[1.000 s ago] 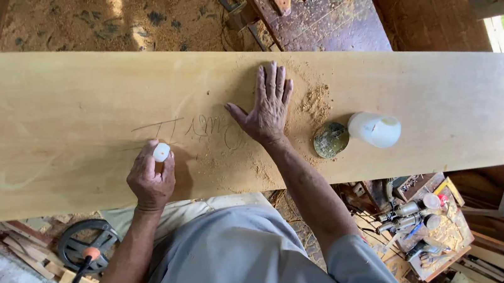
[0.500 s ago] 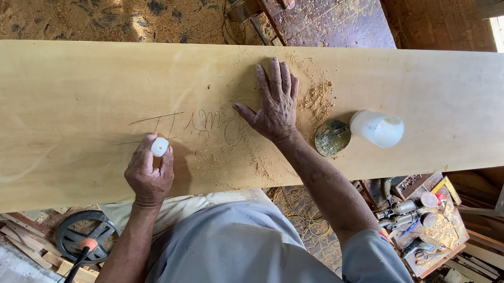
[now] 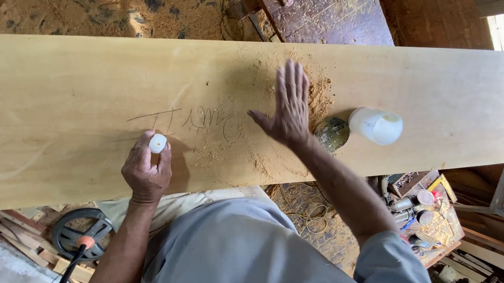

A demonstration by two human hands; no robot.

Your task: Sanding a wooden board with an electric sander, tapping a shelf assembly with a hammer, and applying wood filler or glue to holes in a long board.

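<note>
Swept further over pale wooden board (image 3: 59,113), my flat open right hand (image 3: 289,109) clears sawdust; left hand (image 3: 146,169) grips small white cap (image 3: 157,143) upright.

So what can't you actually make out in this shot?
- Head view: the left hand closes around a small white object; the fingers hide all but its round end.
- The right hand lies flat on the board, covering the sawdust beneath it.
- The board's left end is cut off by the picture's edge.
- The round dark thing beside the white bottle is too small to identify.
</note>
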